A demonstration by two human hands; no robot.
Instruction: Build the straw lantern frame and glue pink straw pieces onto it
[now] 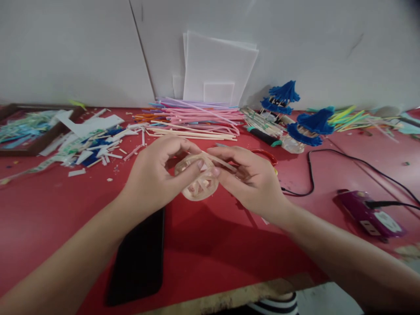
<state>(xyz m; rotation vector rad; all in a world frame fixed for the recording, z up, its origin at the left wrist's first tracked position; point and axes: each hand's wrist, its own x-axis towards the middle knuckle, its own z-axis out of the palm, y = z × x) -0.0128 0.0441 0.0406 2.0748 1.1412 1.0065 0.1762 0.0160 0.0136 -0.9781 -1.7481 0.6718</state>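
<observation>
Over the middle of the red table, my left hand point(157, 170) is closed on a small round cream wheel-like piece point(197, 190) with spokes and gaps. Its thumb presses on the upper side of the piece. My right hand point(252, 175) pinches a thin pale strip point(223, 162) close to the top edge of the round piece. The fingertips of both hands nearly meet there. Whether the strip is attached to the piece, I cannot tell. A black phone point(141, 258) lies beneath my left wrist.
Coloured sticks point(200, 116) lie along the wall, with white sheets point(219, 65) leaning behind. Scraps point(95, 146) and a brown-framed tray point(42, 148) are at left. Blue-roofed models point(310, 124) stand at right, near black-handled pliers point(264, 136) and a purple power strip point(370, 214) with a cable.
</observation>
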